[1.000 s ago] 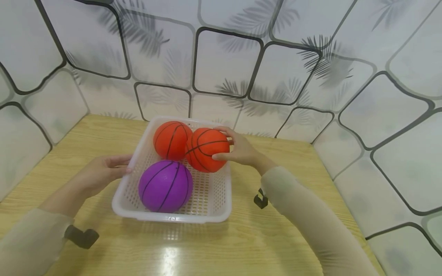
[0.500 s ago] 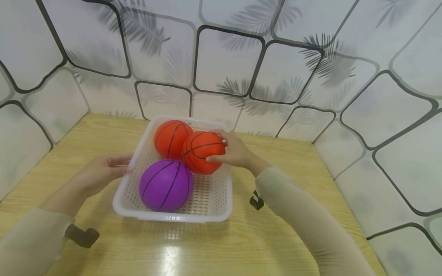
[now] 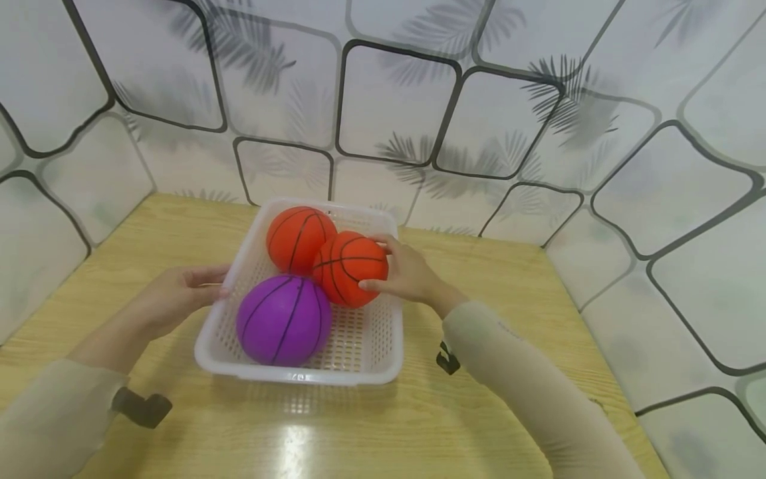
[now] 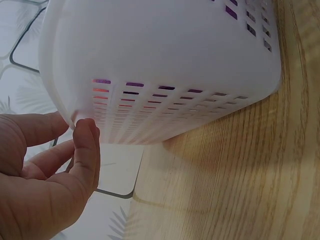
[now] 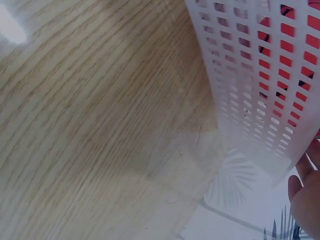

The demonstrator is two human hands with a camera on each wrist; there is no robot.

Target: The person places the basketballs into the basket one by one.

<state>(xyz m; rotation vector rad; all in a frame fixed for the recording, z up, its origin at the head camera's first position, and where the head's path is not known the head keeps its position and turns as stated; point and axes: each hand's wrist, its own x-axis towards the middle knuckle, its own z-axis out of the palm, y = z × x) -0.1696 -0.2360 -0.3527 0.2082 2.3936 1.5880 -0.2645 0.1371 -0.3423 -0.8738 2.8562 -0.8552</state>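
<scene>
A white plastic basket (image 3: 299, 378) with slotted walls stands on the table. Its left rim is pinched between the thumb and fingers of my left hand (image 3: 173, 299); the left wrist view shows this hand (image 4: 55, 170) at the rim too. My right hand (image 3: 413, 269) reaches over the right rim and grips an orange-red toy basketball (image 3: 350, 269) from its right side. Behind and to the left of that ball lies a second orange-red basketball (image 3: 299, 236). A larger purple basketball (image 3: 284, 322) fills the front left of the basket. In the right wrist view, most of my right hand (image 5: 306, 195) is cut off.
The wooden table (image 3: 479, 412) spreads around the basket. A patterned white wall covering (image 3: 395, 106) rises behind it and along both sides. Dark clips (image 3: 143, 407) hang at both sleeves.
My right hand has moved the gripped ball slightly left and down, deeper into the basket, beside the purple ball. My left hand has stayed at the rim.
</scene>
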